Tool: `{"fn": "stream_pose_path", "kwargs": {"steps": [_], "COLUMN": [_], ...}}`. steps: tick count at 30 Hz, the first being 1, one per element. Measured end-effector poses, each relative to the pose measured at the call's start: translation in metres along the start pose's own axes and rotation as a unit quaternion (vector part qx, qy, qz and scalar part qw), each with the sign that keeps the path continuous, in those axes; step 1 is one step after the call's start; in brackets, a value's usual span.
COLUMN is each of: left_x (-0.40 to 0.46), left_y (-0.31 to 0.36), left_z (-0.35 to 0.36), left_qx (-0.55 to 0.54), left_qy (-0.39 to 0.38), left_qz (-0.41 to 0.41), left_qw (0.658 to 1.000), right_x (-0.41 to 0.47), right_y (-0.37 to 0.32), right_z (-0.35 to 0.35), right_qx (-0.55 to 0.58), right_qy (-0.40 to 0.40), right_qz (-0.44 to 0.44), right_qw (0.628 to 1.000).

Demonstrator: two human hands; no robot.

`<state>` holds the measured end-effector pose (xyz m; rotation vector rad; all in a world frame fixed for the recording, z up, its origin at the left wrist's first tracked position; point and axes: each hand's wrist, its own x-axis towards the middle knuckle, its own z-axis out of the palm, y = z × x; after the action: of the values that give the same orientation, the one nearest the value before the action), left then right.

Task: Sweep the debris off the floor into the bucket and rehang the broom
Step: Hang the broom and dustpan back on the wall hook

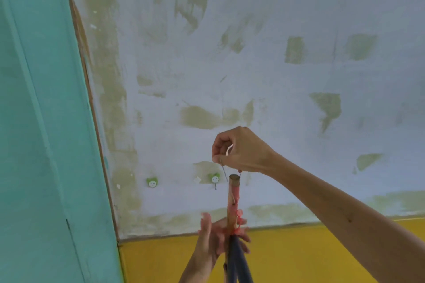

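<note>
The broom handle [231, 200], a wooden stick with red wrapping, stands upright at the bottom centre. A thin string loop [224, 171] runs up from its top end. My right hand [239, 151] pinches that loop just above the handle's tip. My left hand [213, 239] steadies the handle lower down, fingers partly spread along it. A dark blue part [236, 259] hangs below the left hand. Two green smiley wall hooks sit on the pale wall: one [215, 178] just left of the handle's tip, the other [152, 182] further left. The bucket and the debris are out of view.
A teal panel or door [46, 145] fills the left side and meets the patchy white wall [276, 53] at a brown edge. A yellow band [299, 253] runs along the wall's lower part.
</note>
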<state>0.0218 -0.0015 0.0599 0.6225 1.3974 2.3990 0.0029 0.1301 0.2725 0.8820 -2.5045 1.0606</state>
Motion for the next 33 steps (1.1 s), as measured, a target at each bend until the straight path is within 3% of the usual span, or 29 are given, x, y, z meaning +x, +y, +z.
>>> {"fn": "stream_pose_path", "kwargs": {"steps": [4,8,14,22,29,33], "left_x": [0.006,0.023,0.045,0.067,0.086,0.09], "left_y": [0.047,0.066,0.054,0.032,0.02,0.015], "left_z": [-0.005,0.011,0.015,-0.004,-0.017,-0.026], "left_qx": [0.07,0.266,0.176,0.179,0.223,0.239], "left_qy": [0.062,0.122,0.297,0.378,0.426,0.443], "left_qz": [0.064,0.092,0.125,0.117,0.105,0.088], "left_qw": [0.994,0.952,0.93,0.901,0.87,0.859], "right_x": [-0.003,0.007,0.02,0.007,0.007,0.009], "right_y": [0.015,0.036,0.066,0.11,0.125,0.13], "right_z": [0.032,0.047,0.056,0.073,0.107,0.128], "right_qx": [-0.032,-0.043,0.016,0.044,0.13,0.16], "right_qy": [-0.006,0.018,0.017,-0.009,0.183,0.237], "right_qz": [0.026,0.073,0.123,0.146,0.228,0.248], "right_qw": [0.999,0.996,0.992,0.988,0.947,0.926]}}
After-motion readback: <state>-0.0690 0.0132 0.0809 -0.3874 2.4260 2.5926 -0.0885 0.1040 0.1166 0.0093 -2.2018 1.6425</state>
